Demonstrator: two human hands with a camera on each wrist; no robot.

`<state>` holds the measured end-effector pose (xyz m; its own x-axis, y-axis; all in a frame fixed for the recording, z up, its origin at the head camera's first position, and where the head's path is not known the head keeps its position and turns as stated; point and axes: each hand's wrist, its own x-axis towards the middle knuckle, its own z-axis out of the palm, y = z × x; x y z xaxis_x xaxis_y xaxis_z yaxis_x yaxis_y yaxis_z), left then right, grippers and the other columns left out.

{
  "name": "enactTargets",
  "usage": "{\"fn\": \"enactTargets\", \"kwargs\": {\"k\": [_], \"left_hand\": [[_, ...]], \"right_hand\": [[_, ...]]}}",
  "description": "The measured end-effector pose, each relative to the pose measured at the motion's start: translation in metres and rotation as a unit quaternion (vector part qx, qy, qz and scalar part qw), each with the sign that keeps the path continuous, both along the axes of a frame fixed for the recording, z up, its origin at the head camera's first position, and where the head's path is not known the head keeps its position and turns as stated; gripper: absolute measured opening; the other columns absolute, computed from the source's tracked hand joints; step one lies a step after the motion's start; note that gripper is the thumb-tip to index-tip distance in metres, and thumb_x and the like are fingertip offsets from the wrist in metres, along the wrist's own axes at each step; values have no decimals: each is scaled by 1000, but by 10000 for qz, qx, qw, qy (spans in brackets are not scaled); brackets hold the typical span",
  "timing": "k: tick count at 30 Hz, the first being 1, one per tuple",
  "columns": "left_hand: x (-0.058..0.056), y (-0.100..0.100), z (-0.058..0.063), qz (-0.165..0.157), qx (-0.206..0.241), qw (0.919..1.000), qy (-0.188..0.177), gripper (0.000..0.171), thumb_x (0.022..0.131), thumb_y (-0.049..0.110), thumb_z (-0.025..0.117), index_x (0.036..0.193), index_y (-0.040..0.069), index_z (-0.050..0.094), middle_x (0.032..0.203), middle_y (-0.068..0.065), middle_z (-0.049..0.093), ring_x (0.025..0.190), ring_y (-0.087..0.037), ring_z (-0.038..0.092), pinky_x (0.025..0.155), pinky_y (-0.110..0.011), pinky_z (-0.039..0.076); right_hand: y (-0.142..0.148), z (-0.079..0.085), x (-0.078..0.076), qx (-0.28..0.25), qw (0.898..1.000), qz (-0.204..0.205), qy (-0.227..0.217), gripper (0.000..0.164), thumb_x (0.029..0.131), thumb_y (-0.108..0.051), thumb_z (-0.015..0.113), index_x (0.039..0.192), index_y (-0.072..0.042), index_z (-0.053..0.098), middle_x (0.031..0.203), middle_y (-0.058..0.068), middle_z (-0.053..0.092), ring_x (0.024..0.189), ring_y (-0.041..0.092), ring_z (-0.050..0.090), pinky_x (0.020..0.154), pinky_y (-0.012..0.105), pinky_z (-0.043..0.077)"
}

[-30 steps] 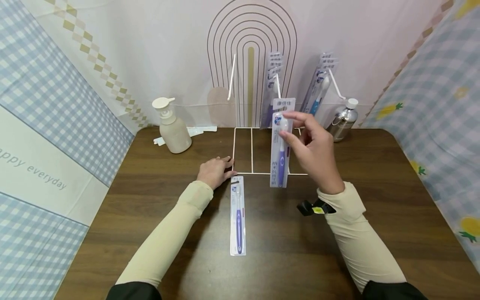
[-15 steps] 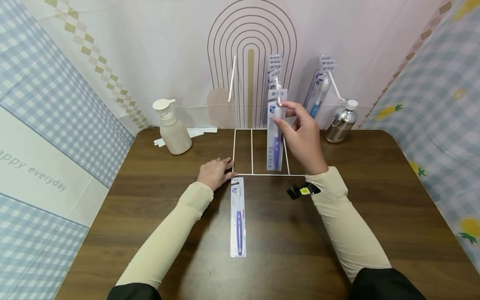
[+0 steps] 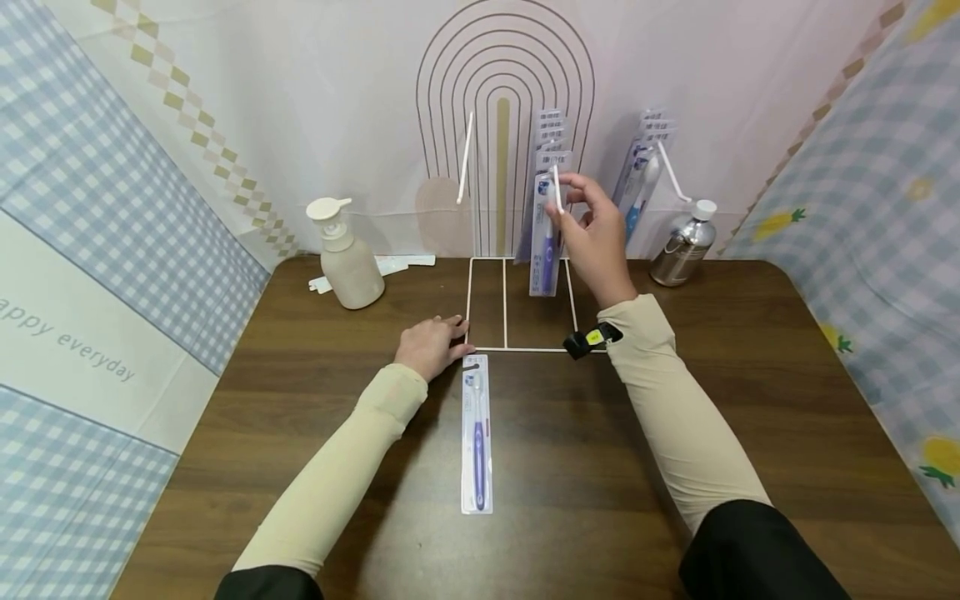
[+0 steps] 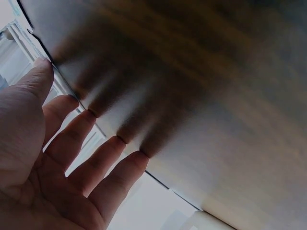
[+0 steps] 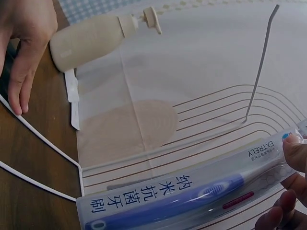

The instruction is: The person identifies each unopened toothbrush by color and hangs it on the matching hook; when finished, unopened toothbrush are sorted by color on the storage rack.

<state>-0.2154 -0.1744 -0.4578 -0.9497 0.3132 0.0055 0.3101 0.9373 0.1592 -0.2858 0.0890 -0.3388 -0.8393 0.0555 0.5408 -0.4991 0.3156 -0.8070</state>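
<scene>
My right hand pinches a packaged purple toothbrush near its upper part, between thumb and fingers. The pack hangs upright at the middle hook of a white wire rack, with other packs behind it. In the right wrist view, the thumb lies on the front of the toothbrush pack. My left hand rests on the table by the rack's left front corner, fingers extended. Just below it, another packaged purple toothbrush lies flat.
A blue toothbrush pack hangs on the right hook. The left hook is bare. A cream pump bottle stands at the back left, with white strips behind. A silver bottle stands at the back right.
My right hand has moved away from me and slightly left, bringing the toothbrush pack onto the middle hook and back along it. My left hand has stayed in place.
</scene>
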Motion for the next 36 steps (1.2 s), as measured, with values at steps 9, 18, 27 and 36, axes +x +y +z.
{"fn": "enactTargets", "kwargs": {"k": [9,18,27,36], "left_hand": [[1,2,2,-1,3,10000,-74,54,99,49,71,146,22,67,152,0,60,136,-37,59,92,-59,57],[0,3,2,-6,7,10000,-97,54,99,49,71,146,23,67,152,0,60,136,-36,59,92,-58,57],[-1,1,2,1,-58,9999,-125,54,100,48,69,148,22,65,154,0,58,137,-37,58,96,-59,55],[-1,1,3,56,-128,9997,-198,55,101,48,68,150,23,62,155,0,57,139,-36,56,98,-59,55]], "right_hand": [[5,0,-3,84,9999,-107,36,39,97,-18,80,134,-13,71,115,10,70,59,11,44,57,23,40],[0,-19,25,387,9985,-187,345,49,90,-13,84,137,-13,69,128,13,50,77,19,45,69,25,40],[-30,-77,76,1699,9781,1090,-518,31,92,-18,84,121,-11,77,110,17,65,79,30,55,67,36,46],[-54,-129,105,2845,9323,1690,-1461,40,91,-33,85,122,-8,78,93,5,62,80,17,55,71,35,47]]}}
